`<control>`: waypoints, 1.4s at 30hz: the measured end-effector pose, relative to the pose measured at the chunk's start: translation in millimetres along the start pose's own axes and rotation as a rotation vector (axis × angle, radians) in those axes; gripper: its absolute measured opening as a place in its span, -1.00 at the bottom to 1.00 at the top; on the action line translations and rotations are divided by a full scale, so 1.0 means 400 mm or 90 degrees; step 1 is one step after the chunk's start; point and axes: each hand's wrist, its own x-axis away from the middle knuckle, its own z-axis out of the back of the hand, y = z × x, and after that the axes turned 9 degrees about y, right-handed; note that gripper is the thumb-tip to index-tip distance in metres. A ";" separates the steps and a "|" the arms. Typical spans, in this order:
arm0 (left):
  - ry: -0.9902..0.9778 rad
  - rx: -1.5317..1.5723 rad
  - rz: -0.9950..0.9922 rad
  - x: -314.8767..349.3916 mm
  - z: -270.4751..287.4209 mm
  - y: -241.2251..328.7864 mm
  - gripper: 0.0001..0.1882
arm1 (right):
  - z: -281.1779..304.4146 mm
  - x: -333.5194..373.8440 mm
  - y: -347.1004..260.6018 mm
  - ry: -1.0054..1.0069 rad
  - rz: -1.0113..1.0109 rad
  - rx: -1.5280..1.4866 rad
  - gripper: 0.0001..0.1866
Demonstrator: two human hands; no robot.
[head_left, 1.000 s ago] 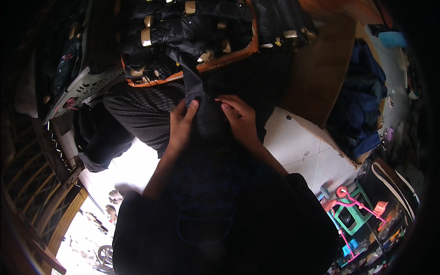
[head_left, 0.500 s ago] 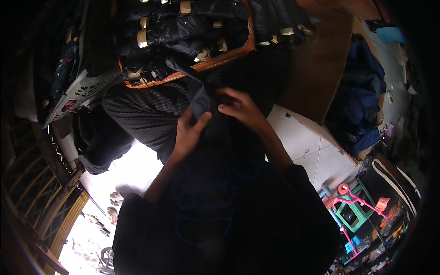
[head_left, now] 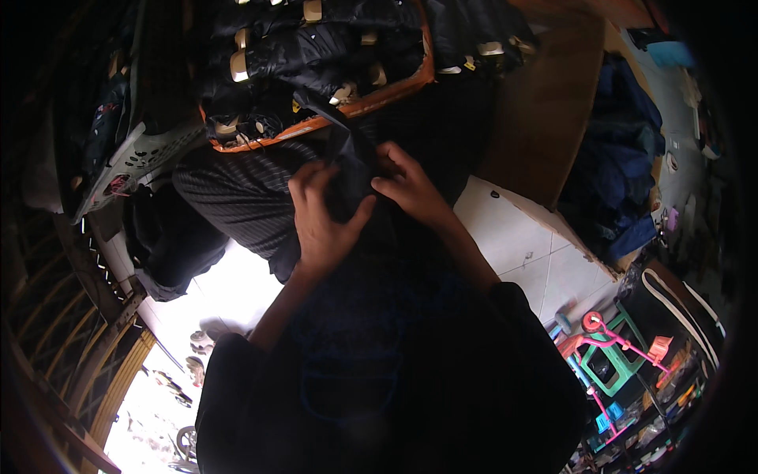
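Observation:
A dark grey strip of cloth (head_left: 348, 170) lies across my lap, its upper end running to the rim of an orange-edged basket (head_left: 375, 100). My right hand (head_left: 409, 186) pinches the strip's right side between thumb and bent fingers; the fingertips are partly in shadow. On the other side my left hand (head_left: 322, 220) has its thumb spread wide from its curved fingers, with the cloth in the gap between them. Its fingertips are at the cloth's left edge. Dark material below the hands merges with my black top.
Black bundles with beige bands (head_left: 312, 43) fill the basket. A grey perforated basket (head_left: 146, 154) stands left. To the right is a cardboard box (head_left: 545, 118) with dark blue cloth (head_left: 624, 170). A green stool (head_left: 620, 355) and pink-framed object (head_left: 624, 340) are lower right.
My left hand has spread its thumb and fingers apart and shifted slightly on the cloth. The right hand still pinches, moved slightly left. The view has shifted a little.

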 end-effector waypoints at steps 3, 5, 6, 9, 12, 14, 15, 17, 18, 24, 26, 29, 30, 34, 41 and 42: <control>0.005 -0.069 -0.184 -0.005 0.007 -0.021 -0.54 | -0.009 0.001 0.015 0.028 0.020 -0.020 -0.61; -0.027 -0.096 -0.230 -0.010 0.007 -0.029 -0.58 | -0.013 0.005 0.021 0.051 0.009 -0.025 -0.61; -0.016 -0.083 -0.234 -0.013 0.005 -0.021 -0.69 | -0.015 0.006 0.022 0.062 0.004 -0.027 -0.61; -0.041 -0.070 -0.257 -0.019 -0.008 -0.034 -0.75 | -0.011 0.014 0.009 0.056 0.003 -0.007 -0.62; -0.031 0.003 -0.236 -0.020 -0.028 -0.036 -0.78 | -0.006 0.018 0.013 0.084 0.001 0.010 -0.60; -0.050 0.017 -0.259 -0.017 -0.030 -0.039 -0.78 | -0.010 0.024 0.007 0.117 0.020 0.010 -0.62; -0.059 0.024 -0.270 -0.016 -0.031 -0.039 -0.77 | -0.013 0.028 0.006 0.133 0.029 0.010 -0.63; -0.069 0.021 -0.251 -0.014 -0.027 -0.037 -0.78 | -0.022 0.037 0.013 0.171 0.051 0.013 -0.65; -0.074 0.020 -0.242 -0.014 -0.025 -0.037 -0.79 | -0.024 0.041 0.018 0.190 0.062 0.014 -0.66; -0.106 0.144 -0.049 -0.027 0.001 -0.064 -0.80 | -0.017 0.054 0.023 0.209 0.013 -0.002 -0.67; -0.054 0.303 0.229 -0.044 -0.021 -0.067 -0.73 | -0.018 0.051 0.035 0.208 0.045 -0.012 -0.66; -0.157 0.544 0.547 -0.063 -0.050 -0.067 -0.59 | -0.034 0.048 0.024 0.199 0.071 -0.026 -0.65; -0.214 0.629 0.652 -0.063 -0.055 -0.071 -0.54 | -0.040 0.047 0.022 0.195 0.078 -0.032 -0.65; -0.228 0.457 0.578 -0.046 -0.061 -0.042 -0.55 | -0.056 0.055 0.024 0.294 0.163 0.125 -0.64; -0.220 0.405 0.501 -0.012 -0.067 -0.049 -0.62 | -0.043 0.094 0.017 0.299 0.338 0.334 -0.71; -0.226 0.397 0.505 -0.015 -0.063 -0.042 -0.62 | -0.039 0.100 0.012 0.273 0.334 0.330 -0.72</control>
